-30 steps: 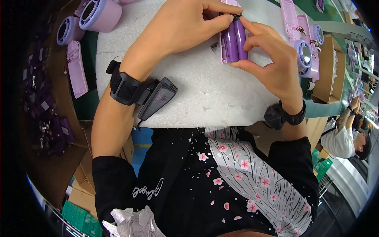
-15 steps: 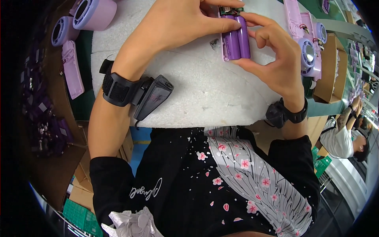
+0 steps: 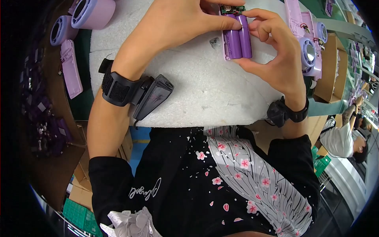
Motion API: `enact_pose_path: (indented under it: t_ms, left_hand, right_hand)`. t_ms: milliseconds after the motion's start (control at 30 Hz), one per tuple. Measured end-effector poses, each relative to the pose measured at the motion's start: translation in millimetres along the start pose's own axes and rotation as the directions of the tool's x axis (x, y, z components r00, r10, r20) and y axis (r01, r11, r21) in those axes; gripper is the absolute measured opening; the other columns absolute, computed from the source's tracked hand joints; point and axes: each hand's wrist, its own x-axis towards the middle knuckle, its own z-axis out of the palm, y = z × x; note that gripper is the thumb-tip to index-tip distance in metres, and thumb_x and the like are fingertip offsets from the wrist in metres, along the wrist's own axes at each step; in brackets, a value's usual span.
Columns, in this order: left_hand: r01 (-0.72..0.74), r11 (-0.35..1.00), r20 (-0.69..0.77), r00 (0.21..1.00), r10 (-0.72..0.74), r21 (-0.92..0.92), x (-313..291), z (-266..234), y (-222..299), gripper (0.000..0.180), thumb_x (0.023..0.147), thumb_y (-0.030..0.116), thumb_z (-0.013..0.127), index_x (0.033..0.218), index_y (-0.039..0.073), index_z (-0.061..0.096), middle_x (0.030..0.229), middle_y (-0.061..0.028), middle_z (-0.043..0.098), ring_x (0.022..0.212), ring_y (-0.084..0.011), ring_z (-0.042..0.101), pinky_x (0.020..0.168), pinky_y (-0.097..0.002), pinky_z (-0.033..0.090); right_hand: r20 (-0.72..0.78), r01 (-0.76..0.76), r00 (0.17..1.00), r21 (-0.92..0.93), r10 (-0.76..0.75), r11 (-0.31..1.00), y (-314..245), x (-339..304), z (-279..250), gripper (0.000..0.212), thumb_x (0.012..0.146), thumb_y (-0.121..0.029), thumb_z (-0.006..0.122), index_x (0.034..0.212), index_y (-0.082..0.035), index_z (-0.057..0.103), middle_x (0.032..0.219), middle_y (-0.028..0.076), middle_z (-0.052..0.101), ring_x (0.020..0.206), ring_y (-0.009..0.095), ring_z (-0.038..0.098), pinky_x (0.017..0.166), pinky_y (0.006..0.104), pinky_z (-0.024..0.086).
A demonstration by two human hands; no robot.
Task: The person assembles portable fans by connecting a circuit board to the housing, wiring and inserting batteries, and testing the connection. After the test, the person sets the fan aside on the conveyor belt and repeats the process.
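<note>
Two purple cylindrical battery cells (image 3: pixel 239 43) lie side by side in a pink plastic handle shell (image 3: pixel 226 52), over the white foam board. A small green circuit board (image 3: pixel 232 9) sits at the shell's far end. My left hand (image 3: pixel 187 19) grips the shell from the left, its thumb pressed across the cells' upper part and its other fingers partly hidden behind. My right hand (image 3: pixel 276 47) closes round the right side, with the thumb at the cells' near end and the fingertips at their far end.
The white foam board (image 3: pixel 189 94) covers the worktop. Purple round housings (image 3: pixel 92 14) and a pink handle part (image 3: pixel 71 69) lie at left, beside a cardboard box (image 3: pixel 47 170) of purple battery packs. More pink assemblies (image 3: pixel 308 51) and an open carton (image 3: pixel 331 67) stand right. A co-worker (image 3: pixel 339 138) sits far right.
The shell and cells have shifted very slightly to the right with my hands. My right fingers have moved a little at the cells' far end; both hands keep their hold.
</note>
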Motion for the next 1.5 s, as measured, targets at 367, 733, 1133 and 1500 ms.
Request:
enact_pose_path:
  t_ms: [367, 733, 1133, 1500]
  left_hand:
    - [-0.031, 0.998, -0.019, 0.999, 0.03, -0.049, -8.5, 4.4, -5.0, 0.041, 0.077, 0.008, 0.077, 0.116, -0.001, 0.067, 0.086, -0.0111, 0.072, 0.073, -0.005, 0.06, 0.065, -0.0218, 0.05]
    - [-0.012, 0.997, -0.021, 1.0, 0.011, -0.077, -5.5, 4.5, -5.4, 0.042, 0.076, 0.006, 0.077, 0.116, -0.002, 0.067, 0.084, -0.0106, 0.072, 0.073, -0.0056, 0.06, 0.066, -0.0223, 0.05]
    - [0.154, 0.988, 0.02, 0.988, -0.154, -0.031, -0.1, 5.2, 2.8, 0.045, 0.075, 0.005, 0.078, 0.118, -0.001, 0.066, 0.081, -0.0098, 0.071, 0.068, -0.005, 0.058, 0.061, -0.0217, 0.048]
    - [0.107, 0.994, -0.026, 0.994, -0.107, 0.012, 8.4, 24.5, -19.9, 0.046, 0.074, 0.005, 0.079, 0.118, 0.002, 0.067, 0.078, -0.0086, 0.071, 0.062, -0.0062, 0.057, 0.058, -0.0227, 0.048]
  right_hand:
    - [0.028, 0.008, 1.0, 0.047, -0.009, 0.999, -4.4, -2.4, -0.5, 0.044, 0.062, -0.001, 0.085, 0.087, -0.006, 0.049, 0.127, 0.019, 0.057, 0.106, 0.025, 0.062, 0.088, 0.0323, 0.053]
    - [0.009, 0.078, 0.997, -0.153, -0.077, 0.985, -1.3, -1.9, 2.6, 0.04, 0.06, -0.002, 0.086, 0.086, -0.002, 0.056, 0.12, 0.02, 0.065, 0.104, 0.025, 0.066, 0.087, 0.0316, 0.054]
    - [0.012, 0.064, 0.998, 0.086, -0.065, 0.994, 27.9, 5.1, 8.1, 0.064, 0.06, 0.001, 0.086, 0.113, -0.005, 0.05, 0.117, 0.006, 0.054, 0.101, 0.018, 0.061, 0.088, 0.031, 0.055]
    - [0.148, -0.195, 0.973, 0.136, 0.175, 0.971, 17.4, 4.0, -5.6, 0.047, 0.061, 0.004, 0.082, 0.093, -0.006, 0.049, 0.123, 0.015, 0.049, 0.105, 0.023, 0.057, 0.084, 0.0299, 0.052]
